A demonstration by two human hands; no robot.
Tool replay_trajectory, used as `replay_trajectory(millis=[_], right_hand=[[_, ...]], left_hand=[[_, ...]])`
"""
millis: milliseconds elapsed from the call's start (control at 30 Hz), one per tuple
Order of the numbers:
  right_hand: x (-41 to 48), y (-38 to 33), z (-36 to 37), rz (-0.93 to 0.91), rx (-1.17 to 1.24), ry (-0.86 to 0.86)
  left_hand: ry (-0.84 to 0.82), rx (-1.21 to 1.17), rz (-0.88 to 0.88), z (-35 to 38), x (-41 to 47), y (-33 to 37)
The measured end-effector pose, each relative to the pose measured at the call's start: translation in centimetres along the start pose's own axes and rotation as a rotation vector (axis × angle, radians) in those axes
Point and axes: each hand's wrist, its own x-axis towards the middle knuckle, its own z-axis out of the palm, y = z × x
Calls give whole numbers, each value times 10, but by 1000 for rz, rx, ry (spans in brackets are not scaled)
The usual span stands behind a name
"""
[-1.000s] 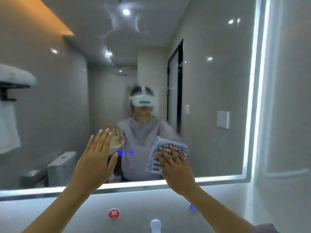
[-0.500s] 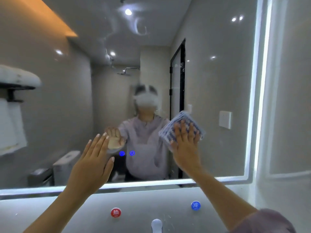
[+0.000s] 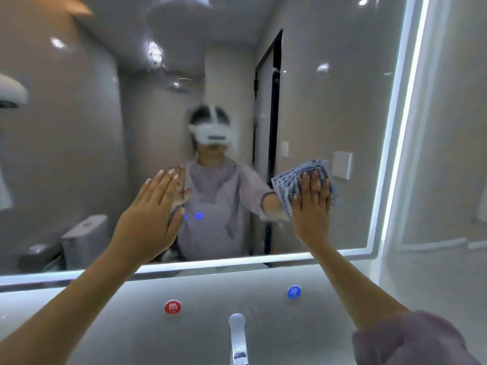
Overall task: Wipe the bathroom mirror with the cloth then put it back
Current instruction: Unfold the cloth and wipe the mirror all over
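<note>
Your right hand (image 3: 312,206) presses the folded cloth (image 3: 288,181) flat against the mirror (image 3: 329,101), right of centre.

The cloth is a thick, squarish pad, woven in a blue-and-white zigzag, tilted with one corner up and its stacked layers showing at the left edge. Your fingers lie straight and slightly spread across it. Your left hand (image 3: 150,219) is open, fingers straight and together, palm towards the smooth glass; you cannot tell if it touches. A glowing white strip (image 3: 395,154) rims the mirror. Below, the pale glossy surface (image 3: 105,312) carries a round red cap (image 3: 173,307), a blue cap (image 3: 294,292) and a chrome faucet (image 3: 237,335) between them.
</note>
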Motion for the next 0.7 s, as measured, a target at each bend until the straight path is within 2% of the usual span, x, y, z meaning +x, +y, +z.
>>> replay_trajectory(millis=[100, 200, 267, 367, 467, 567, 700], right_hand=[[-26, -26, 16, -22, 13, -42], [-83, -45, 43, -189, 81, -85], [-112, -44, 52, -259, 134, -130], [-104, -21, 49, -316, 71, -158], [-67, 20, 35, -91, -12, -73], [-41, 45, 26, 119, -22, -104], [-57, 3, 31, 147, 16, -86]], left_hand=[[0, -42, -16, 11, -3, 5], [-21, -63, -6, 21, -6, 11], [-26, -78, -1, 25, -6, 14], [-23, -76, 0, 30, -4, 19], [-32, -68, -8, 33, -5, 24], [-17, -49, -4, 36, -10, 27], [-19, -53, -1, 43, -13, 31]])
